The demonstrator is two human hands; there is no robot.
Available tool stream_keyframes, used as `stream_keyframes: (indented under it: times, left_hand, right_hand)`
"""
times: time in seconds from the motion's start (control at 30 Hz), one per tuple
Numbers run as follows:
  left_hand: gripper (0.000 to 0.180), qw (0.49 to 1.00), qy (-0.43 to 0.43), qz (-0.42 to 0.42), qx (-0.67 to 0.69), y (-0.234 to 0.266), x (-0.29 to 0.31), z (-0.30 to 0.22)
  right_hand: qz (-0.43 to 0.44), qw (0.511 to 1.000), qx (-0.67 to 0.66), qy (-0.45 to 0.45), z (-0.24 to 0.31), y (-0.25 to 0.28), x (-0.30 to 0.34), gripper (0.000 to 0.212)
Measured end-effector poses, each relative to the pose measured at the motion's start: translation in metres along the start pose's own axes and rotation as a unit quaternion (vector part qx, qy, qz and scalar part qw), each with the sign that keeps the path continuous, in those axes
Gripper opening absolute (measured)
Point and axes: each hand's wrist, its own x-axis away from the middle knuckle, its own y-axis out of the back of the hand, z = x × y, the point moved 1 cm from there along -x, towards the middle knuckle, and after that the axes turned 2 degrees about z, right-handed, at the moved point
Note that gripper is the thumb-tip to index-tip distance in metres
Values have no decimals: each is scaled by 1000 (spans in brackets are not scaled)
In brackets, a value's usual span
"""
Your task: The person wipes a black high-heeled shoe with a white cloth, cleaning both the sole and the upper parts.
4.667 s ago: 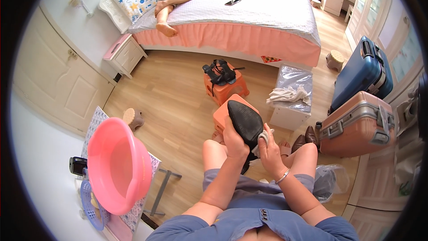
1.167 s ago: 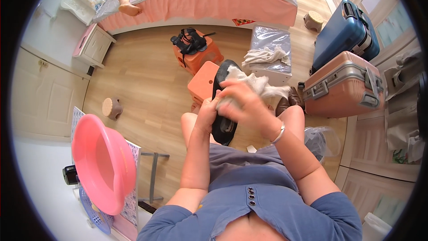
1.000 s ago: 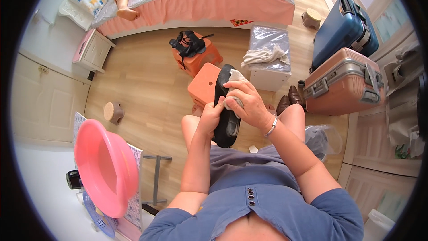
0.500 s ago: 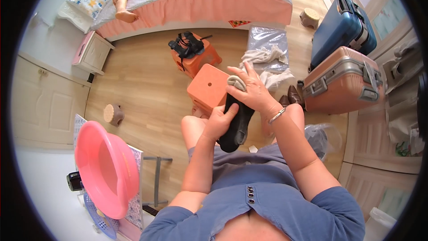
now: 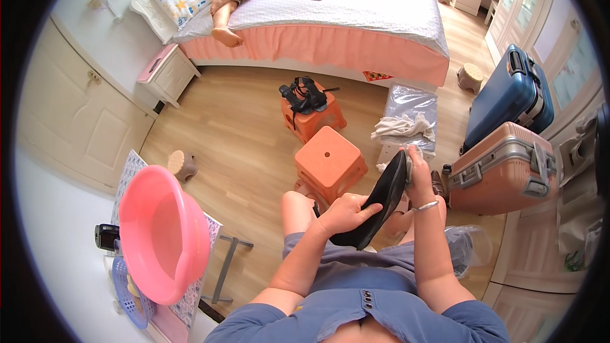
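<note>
A black shoe [image 5: 383, 201] is held tilted above my lap, one end up and to the right. My left hand [image 5: 346, 215] is closed round its lower part, with the thumb along the near side. At the upper end, my right hand [image 5: 419, 181] has a pale cloth [image 5: 408, 164] bunched in its fingers, against the side of the shoe. Most of the cloth is hidden by the fingers. Just beyond the shoe stands an orange stool [image 5: 330, 155].
A second orange stool [image 5: 311, 124] carries a black strapped harness [image 5: 306, 95]. A plastic-covered box [image 5: 410, 105] bears white rags [image 5: 403, 127]. Suitcases, one blue [image 5: 511, 98] and one pink [image 5: 499, 168], stand right. A pink basin [image 5: 197, 235] is at left. Someone's legs [image 5: 229, 16] rest on the bed.
The shoe has turned, its upper end swinging to the right. My right hand has moved right and down with the cloth, and my left hand has shifted lower. The view has tilted up.
</note>
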Motion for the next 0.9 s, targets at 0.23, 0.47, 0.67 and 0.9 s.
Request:
stream_keyframes:
  times: [0.23,0.47,0.67,0.9]
  left_hand:
    - [35,967,11,-1,-254,-7,-10,-13]
    - [35,977,-1,-1,-215,-18,-7,-3]
    - [39,977,5,28,-210,-16,-7,-3]
    - [39,977,19,69,-202,-20,-8,-1]
  right_hand:
    - [59,979,182,76,1,-5,13,33]
    - [49,996,52,61,4,-12,28,37]
    - [66,994,40,72,11,-21,39,37]
    - [76,991,79,71,7,-15,39,38]
